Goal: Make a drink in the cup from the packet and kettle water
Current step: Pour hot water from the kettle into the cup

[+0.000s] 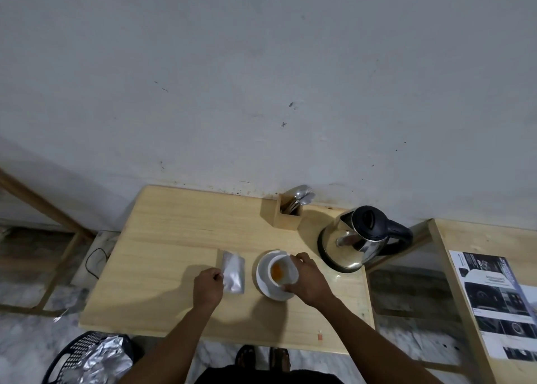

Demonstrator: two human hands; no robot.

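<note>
Head view: a person stands at a light wooden table (174,238) set against a grey wall.
Left hand: the left hand (207,287) is on the table and its fingers pinch the lower left edge of the packet.
Packet: the silver packet (233,271) lies flat on the table, just left of the saucer.
Right hand: the right hand (305,279) is closed around the cup from the right side, thumb at the far rim and fingers at the near rim.
Cup: the white cup (282,270) is over the saucer and looks tilted to the left; orange powder (277,272) shows at its bottom.
Saucer: the white saucer (266,279) is on the table, under the cup.
Kettle: the steel kettle (360,238) with black lid and handle stands on its base at the right, near the cup but apart from it.
Spoon holder: a wooden box (286,215) with spoons (302,196) stands by the wall, behind the cup.
Floor: a black basket (72,357) with crumpled foil is at the lower left.
</note>
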